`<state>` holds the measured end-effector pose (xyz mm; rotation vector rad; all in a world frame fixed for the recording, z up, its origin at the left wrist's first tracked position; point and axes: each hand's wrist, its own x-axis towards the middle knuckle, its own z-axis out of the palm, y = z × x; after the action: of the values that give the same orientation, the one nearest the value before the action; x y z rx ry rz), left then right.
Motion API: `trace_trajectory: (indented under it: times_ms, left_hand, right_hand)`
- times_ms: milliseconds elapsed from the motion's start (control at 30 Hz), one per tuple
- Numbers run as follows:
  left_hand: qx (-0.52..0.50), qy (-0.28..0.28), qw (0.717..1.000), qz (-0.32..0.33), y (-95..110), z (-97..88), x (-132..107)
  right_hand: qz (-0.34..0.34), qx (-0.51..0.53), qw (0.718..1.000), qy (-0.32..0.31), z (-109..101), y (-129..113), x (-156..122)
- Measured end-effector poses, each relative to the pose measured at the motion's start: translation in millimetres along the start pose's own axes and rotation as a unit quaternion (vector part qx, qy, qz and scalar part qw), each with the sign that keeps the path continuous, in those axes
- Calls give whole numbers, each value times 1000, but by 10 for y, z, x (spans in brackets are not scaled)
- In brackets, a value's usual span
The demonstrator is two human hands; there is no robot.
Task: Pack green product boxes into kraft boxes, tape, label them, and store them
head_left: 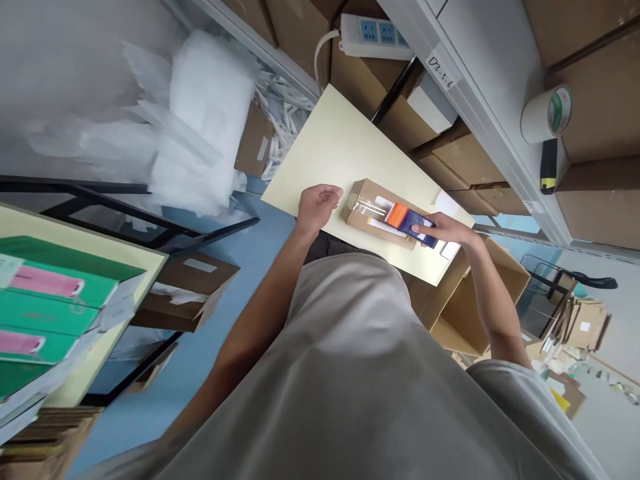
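A brown cardboard box [360, 217] lies on the pale yellow tabletop [320, 143] in front of me. Over its top, my right hand [437, 229] grips an orange and dark-blue tape dispenser [411, 223], thumb on the blue part. Glossy clear tape [367, 205] shows on the box between its left end and the orange part. My left hand [320, 205] is just off the box's left end, its fingers curled in and nothing visible in them.
An open carton [463, 310] stands right of the table. Shelves of boxes rise behind, with a power strip [375, 37], a tape roll [546, 115] and a box cutter [549, 167]. White wrapping [205, 120] is at left; green boxes [60, 293] sit on another table.
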<state>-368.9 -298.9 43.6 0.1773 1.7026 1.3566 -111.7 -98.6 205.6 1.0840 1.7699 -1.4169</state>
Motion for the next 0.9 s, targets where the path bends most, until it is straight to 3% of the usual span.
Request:
trace_trajectory:
  times_ms: [267,467,533,733,900]
  left_hand:
    - [-8,-40,996,-76,-306,-27,237]
    - [-92,-168,975,-112,-547,47,321]
    - [-93,-186,972,-106,-585,75,326]
    - [-25,-188,981,-43,-668,34,383]
    - [70,-128,988,-46,-650,-72,348]
  right_hand:
    - [29,-26,999,-10,-30,-110,66]
    - [62,-2,998,-8,22,-199,7]
    - [64,-5,998,-11,28,-231,-11]
    - [110,-35,993,-36,-29,-280,7]
    - [103,-51,992,-48,-42,-263,53]
